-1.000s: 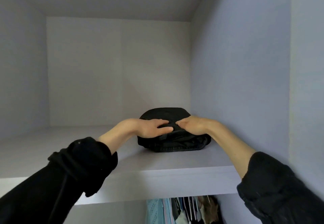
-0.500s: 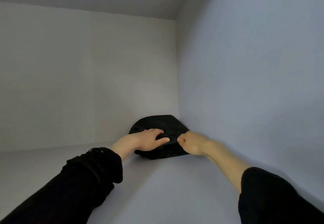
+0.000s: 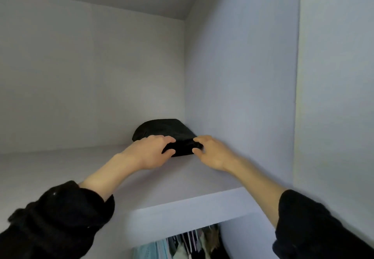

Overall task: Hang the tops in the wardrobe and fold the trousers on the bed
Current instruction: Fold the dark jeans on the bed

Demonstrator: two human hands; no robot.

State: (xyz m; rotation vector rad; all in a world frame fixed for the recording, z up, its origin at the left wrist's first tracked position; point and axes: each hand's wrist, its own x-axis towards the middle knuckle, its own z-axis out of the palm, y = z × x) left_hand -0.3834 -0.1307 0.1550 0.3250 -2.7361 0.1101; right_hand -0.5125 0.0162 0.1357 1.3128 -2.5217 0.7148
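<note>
A folded black garment (image 3: 164,130), probably trousers, lies on the upper wardrobe shelf (image 3: 60,169) in the back right corner, against the right side wall. My left hand (image 3: 148,152) holds its near edge, fingers on top and thumb at the front. From the right, my right hand (image 3: 213,152) curls its fingers round the bundle's near right corner. Both forearms are bare, with black sleeves pushed up.
The shelf's front edge (image 3: 192,212) runs across the lower middle. Below it, several hanging clothes (image 3: 182,244) show in the lower compartment. The right side panel (image 3: 242,96) stands close to my right arm. The shelf stretches bare to the left of the bundle.
The bundle has gone deeper into the back right corner. My view has pulled back, so the shelf's front edge and the hanging clothes show again. Both hands stay on the near edge.
</note>
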